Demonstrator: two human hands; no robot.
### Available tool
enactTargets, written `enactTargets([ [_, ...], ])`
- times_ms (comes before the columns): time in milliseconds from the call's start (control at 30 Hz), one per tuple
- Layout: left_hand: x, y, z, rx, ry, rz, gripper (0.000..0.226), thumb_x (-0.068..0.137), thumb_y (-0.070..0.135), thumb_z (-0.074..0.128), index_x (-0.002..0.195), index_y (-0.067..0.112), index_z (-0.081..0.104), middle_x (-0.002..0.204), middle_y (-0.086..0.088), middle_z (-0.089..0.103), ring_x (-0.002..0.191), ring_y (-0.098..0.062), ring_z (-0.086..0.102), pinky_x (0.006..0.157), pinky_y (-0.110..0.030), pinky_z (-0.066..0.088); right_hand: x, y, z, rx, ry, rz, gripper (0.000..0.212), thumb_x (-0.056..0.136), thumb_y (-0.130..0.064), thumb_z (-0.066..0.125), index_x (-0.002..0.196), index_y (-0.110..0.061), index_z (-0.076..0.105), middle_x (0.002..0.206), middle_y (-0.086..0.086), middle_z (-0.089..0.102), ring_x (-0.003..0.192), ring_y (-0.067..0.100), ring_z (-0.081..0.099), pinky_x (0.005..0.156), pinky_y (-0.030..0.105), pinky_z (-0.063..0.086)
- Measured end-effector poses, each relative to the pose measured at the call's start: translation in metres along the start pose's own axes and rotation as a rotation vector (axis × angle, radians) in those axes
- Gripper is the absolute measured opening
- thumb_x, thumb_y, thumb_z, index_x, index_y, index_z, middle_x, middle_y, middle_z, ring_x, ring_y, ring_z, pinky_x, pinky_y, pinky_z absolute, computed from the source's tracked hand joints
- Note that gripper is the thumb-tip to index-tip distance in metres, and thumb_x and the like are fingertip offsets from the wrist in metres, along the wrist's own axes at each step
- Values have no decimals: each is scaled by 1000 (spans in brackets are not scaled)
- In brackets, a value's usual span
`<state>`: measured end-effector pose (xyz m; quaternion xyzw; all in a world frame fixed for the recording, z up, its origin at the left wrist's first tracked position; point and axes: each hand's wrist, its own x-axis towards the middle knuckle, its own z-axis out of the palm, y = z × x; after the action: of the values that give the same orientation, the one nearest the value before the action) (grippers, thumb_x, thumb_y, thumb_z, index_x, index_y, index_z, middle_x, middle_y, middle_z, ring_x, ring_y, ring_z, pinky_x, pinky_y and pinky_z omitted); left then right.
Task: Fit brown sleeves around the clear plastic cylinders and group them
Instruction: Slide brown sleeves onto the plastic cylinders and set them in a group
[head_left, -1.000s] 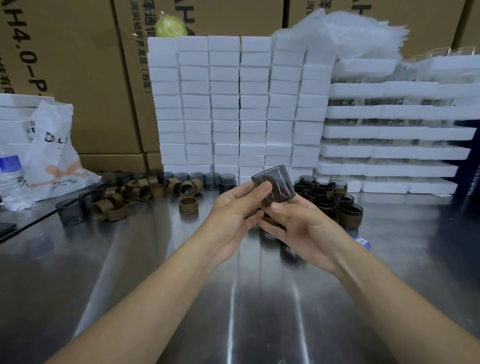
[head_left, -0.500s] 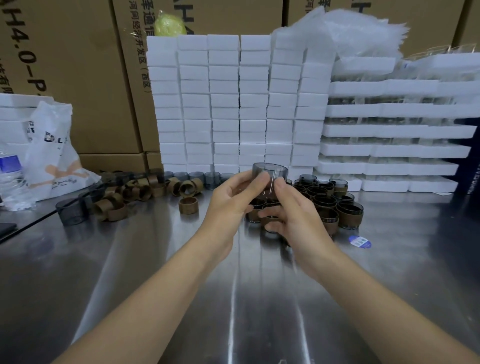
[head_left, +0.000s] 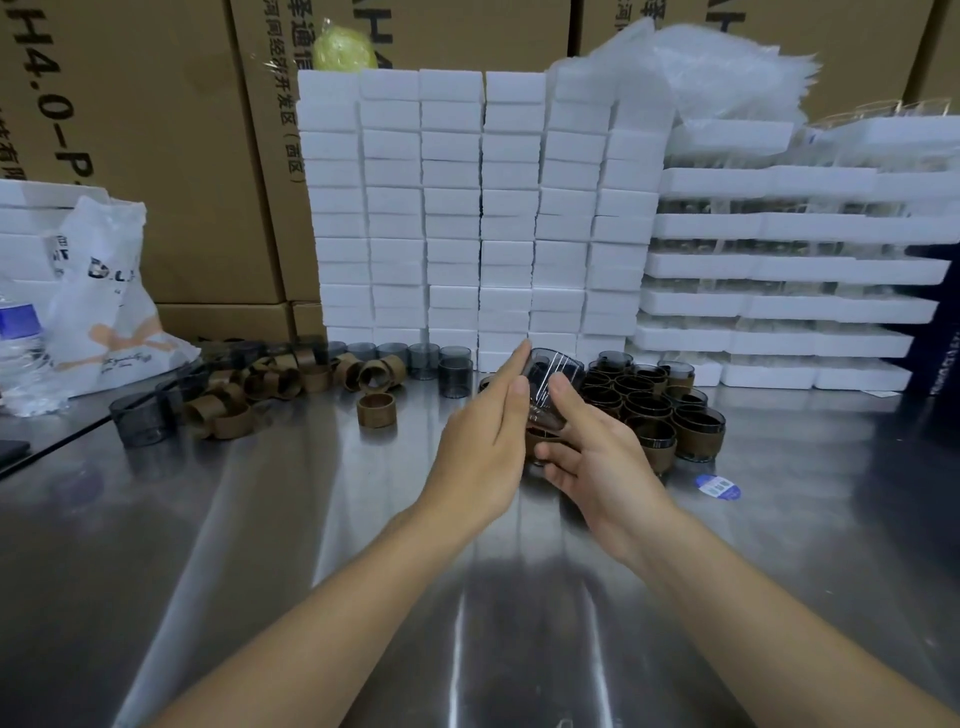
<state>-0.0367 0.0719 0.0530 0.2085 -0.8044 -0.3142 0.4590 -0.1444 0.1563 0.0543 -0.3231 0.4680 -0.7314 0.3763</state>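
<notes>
The clear cylinder (head_left: 551, 375) is held tilted just above the bench (head_left: 249, 545), between both hands. The right hand (head_left: 597, 462) has its grip clamped on it, thumb on the front wall and fingers curled below. The left hand (head_left: 480, 447) presses straight fingers flat to its left side, grip apart. Just to the right, packed against one another, stand the sleeved cylinders (head_left: 675, 415) (dark rims, brown bands). Further left on the bench lie loose brown sleeves (head_left: 291, 374) and a row of bare cylinders (head_left: 423, 358), in front of stacked white foam blocks (head_left: 467, 208).
</notes>
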Motion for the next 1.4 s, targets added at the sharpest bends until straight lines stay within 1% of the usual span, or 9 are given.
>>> enactTargets([
  [67,-3,-2,-3,169,-69,145,49,114,54,33,162,61,26,151,19,59,123,-3,61,104,-29,51,1,-1,1,45,25,-7,70,77,-63,85,120,-10,72,89,7,77,74,17,69,78,32,55],
  [200,-4,-6,-3,227,-137,241,53,108,64,37,157,73,19,146,22,57,99,-4,67,87,-36,59,1,1,1,96,62,-5,91,76,-68,87,129,2,62,99,18,68,116,44,73,101,49,59],
  [400,12,-23,7,-363,-148,-233,50,101,69,38,139,48,62,122,17,78,95,-14,80,76,-31,53,4,0,-6,76,170,56,56,81,-70,79,100,-18,75,78,-3,71,56,10,52,48,20,47],
  [533,39,-71,-14,100,24,-186,29,110,40,52,125,33,75,111,18,76,98,-4,71,87,-34,55,7,-1,-11,85,191,34,52,79,-71,79,99,-22,72,80,-6,72,48,8,50,47,22,48],
  [667,83,-133,-52,661,147,-245,28,103,23,54,115,32,78,122,7,73,116,-21,62,93,-43,53,7,3,-12,15,151,2,78,60,-77,81,114,-22,75,96,-1,68,52,10,52,59,29,46],
  [833,132,-176,-76,651,81,-640,43,102,20,54,143,33,60,148,-8,56,139,-34,44,110,-46,38,6,1,-7,-94,93,-39,77,70,-81,81,107,-14,73,83,2,70,54,14,54,62,32,45],
  [1033,167,-194,-90,739,-45,-667,48,109,26,46,155,37,51,158,-15,51,137,-42,53,114,-48,46,3,1,3,-227,20,-84,46,67,-76,76,64,-32,63,54,-3,49,55,20,54,49,23,43],
  [1267,172,-192,-85,963,46,-593,31,103,18,61,128,31,74,129,-7,71,127,-33,58,98,-40,43,3,10,6,-276,-22,-72,51,60,-80,76,63,-32,62,56,-1,51,50,17,56,49,22,43],
  [1400,174,-178,-92,749,90,-653,17,97,21,75,114,24,78,119,-5,74,111,-29,67,94,-39,56,4,12,3,-239,-9,-43,44,63,-79,79,67,-36,69,61,-9,56,53,17,58,49,23,44],
])
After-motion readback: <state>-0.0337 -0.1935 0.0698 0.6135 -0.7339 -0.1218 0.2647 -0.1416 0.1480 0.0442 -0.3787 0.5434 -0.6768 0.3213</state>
